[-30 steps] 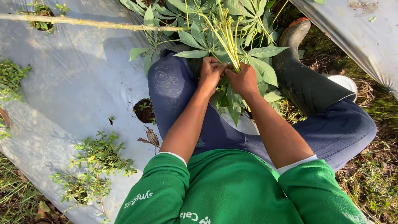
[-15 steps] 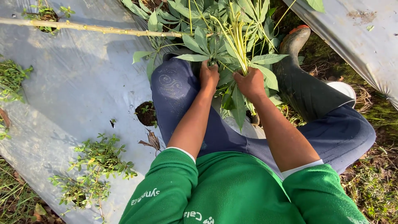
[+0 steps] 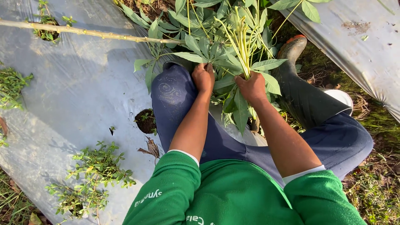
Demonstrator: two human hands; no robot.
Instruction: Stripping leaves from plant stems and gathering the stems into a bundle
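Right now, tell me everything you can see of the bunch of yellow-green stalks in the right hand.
The bunch of yellow-green stalks is a tight sheaf of thin, smooth, pale leaf stems, standing roughly upright and fanning slightly at the top. Some carry long pointed green leaves that spread sideways. The right hand is closed around its base; the left hand sits just beside it among the leaves, apart from the stalks. More leafy growth surrounds the bunch, and its lower end is hidden by the fingers.
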